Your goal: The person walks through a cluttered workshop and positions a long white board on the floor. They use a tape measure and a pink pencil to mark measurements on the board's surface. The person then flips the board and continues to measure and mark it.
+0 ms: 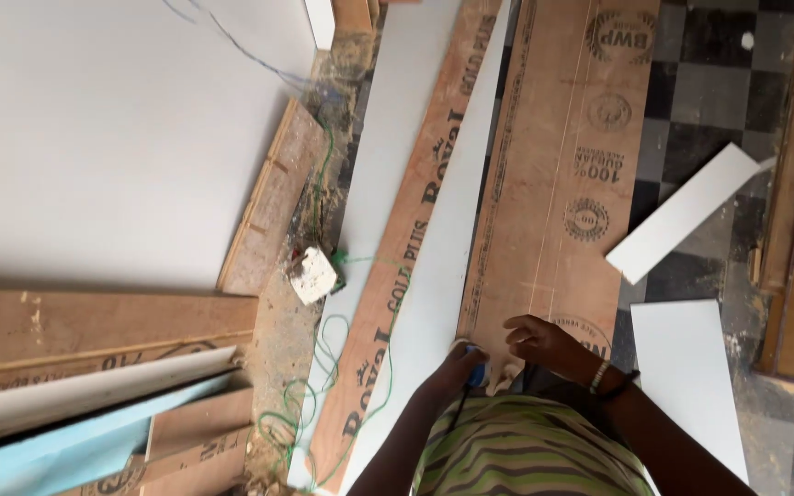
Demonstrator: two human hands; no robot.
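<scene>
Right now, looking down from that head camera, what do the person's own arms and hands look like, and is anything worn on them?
Both arms are bare, with no sleeves reaching the forearms and no gloves. The right hand has two bands at its wrist: a pale beaded bracelet and a thin dark band beside it. The left hand shows nothing worn. Between the arms sits a green shirt with dark wavy stripes.

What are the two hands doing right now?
Left hand: closed around a small blue tool.
Right hand: fingers curled, resting on the plywood plank.
</scene>
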